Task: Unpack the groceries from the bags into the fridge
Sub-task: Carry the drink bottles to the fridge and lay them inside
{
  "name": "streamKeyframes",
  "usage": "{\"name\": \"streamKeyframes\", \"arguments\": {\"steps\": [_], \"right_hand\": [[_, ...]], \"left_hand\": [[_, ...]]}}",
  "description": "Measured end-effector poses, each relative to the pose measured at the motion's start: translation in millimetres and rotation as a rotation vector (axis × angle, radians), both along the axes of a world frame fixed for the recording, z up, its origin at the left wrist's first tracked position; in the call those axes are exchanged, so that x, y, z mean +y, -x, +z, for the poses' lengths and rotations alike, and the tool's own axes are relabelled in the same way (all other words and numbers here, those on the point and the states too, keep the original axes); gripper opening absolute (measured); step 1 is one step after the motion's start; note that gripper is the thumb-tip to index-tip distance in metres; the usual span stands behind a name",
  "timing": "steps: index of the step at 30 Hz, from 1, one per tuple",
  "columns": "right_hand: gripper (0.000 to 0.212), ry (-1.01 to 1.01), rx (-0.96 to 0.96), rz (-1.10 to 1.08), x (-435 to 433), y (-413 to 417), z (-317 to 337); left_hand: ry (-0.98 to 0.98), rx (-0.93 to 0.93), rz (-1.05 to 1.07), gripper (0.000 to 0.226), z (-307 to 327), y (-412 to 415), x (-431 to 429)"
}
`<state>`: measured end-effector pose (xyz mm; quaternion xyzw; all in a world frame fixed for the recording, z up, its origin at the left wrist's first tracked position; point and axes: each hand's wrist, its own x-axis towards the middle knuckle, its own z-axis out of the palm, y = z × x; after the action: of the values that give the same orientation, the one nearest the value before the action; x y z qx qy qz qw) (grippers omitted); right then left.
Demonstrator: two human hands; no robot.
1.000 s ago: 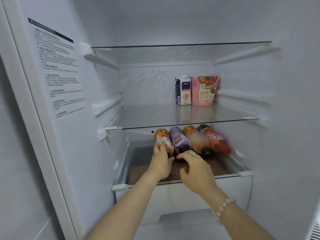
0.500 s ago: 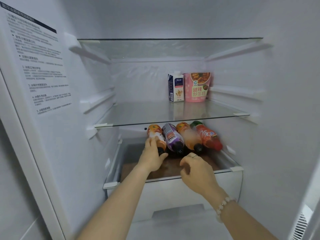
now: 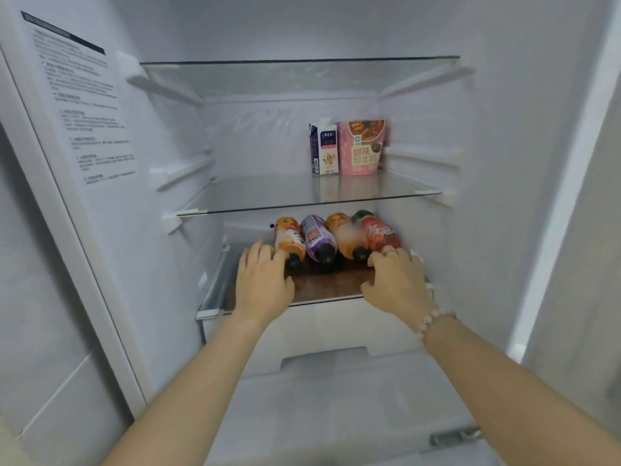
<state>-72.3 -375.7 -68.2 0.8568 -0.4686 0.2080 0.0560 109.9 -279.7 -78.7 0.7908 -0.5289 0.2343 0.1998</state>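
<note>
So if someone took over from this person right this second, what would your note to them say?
Left hand: open, fingers against the leftmost orange bottle. Right hand: over the cap end of the red bottle; grip unclear.
Four bottles lie side by side on the lowest shelf, with the purple bottle and pale orange bottle between. Carton and pink cup stand on the middle shelf.
Done: these six are in the fridge.
Left: the bags are out of view, so I cannot tell what remains.

Probably a home kitchen: household fridge [image 3: 504,156] with glass shelves [image 3: 268,198], holding a few drink bottles [image 3: 317,237], a carton [image 3: 323,148], a pink cup [image 3: 361,149].
</note>
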Motion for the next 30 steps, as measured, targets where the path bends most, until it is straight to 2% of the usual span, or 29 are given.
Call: {"name": "streamKeyframes", "arguments": {"steps": [5, 9, 14, 18, 25, 30], "right_hand": [[0.041, 0.086, 0.007, 0.078, 20, 7, -11], [0.043, 0.086, -0.014, 0.108, 45, 21, -12], [0.044, 0.166, -0.069, 0.132, 81, 43, 14], [0.046, 0.251, -0.129, 0.122, 124, 75, 34], [0.035, 0.394, -0.097, -0.011, 213, 154, 59], [0.041, 0.411, -0.022, -0.266, 265, 260, 70]], "left_hand": [[0.040, 0.035, 0.043, 0.043, -16, 28, 19], [-0.025, 0.002, 0.007, 0.043, -18, 47, 39], [0.125, 0.067, -0.023, 0.043, 13, 70, 62], [0.210, 0.026, -0.117, 0.039, 17, 103, 90], [0.323, 0.026, -0.341, 0.041, 26, 180, 132], [0.380, -0.064, -0.622, 0.044, 46, 274, 142]]}}
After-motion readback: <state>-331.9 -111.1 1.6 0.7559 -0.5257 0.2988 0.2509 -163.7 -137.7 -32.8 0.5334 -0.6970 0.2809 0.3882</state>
